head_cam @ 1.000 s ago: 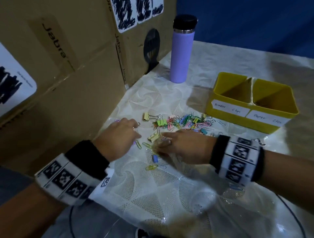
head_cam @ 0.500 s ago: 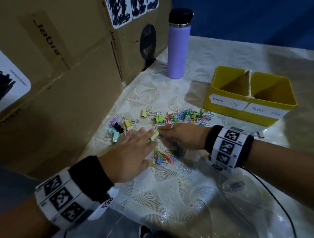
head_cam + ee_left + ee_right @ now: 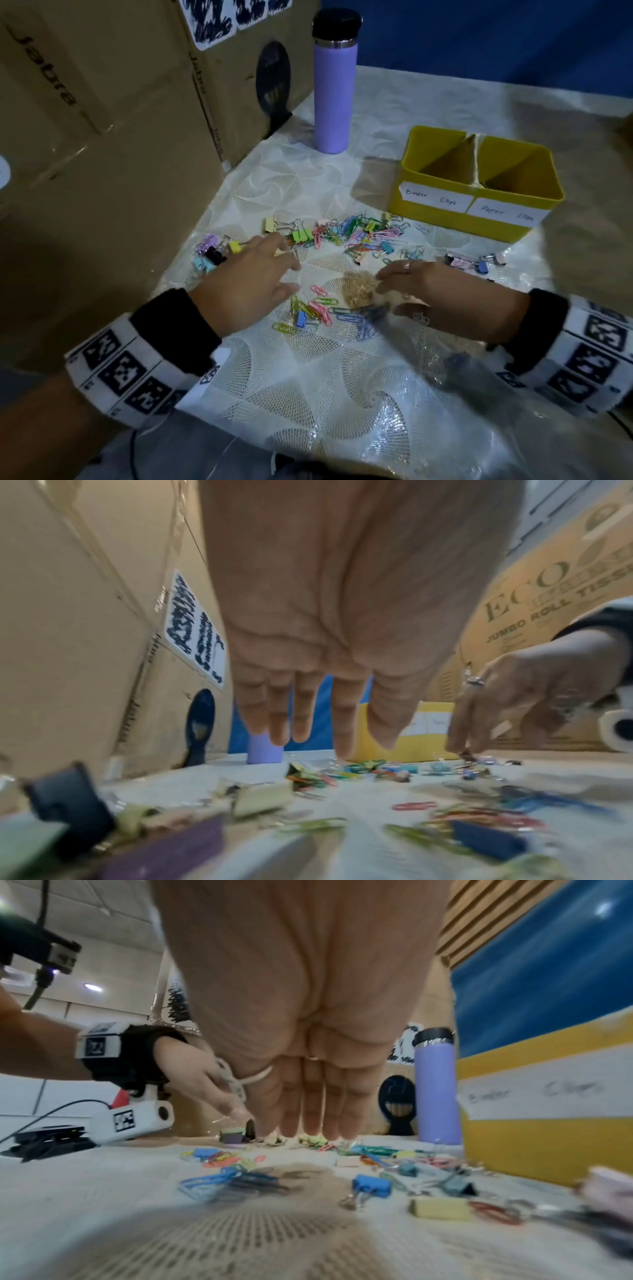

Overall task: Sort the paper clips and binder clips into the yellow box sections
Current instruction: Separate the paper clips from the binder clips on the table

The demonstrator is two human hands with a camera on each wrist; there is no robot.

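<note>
both hands flat, fingers straight: left hand at 9 o'clock, right hand at 3 o'clock of paper clips; yellow box at 1 o'clock.

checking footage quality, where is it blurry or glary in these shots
Head view: dim, glare on the plastic table cover, right hand smeared. Left wrist view: near clips motion-blurred, left hand sharper. Right wrist view: foreground mesh soft, yellow box label blurred.
</note>
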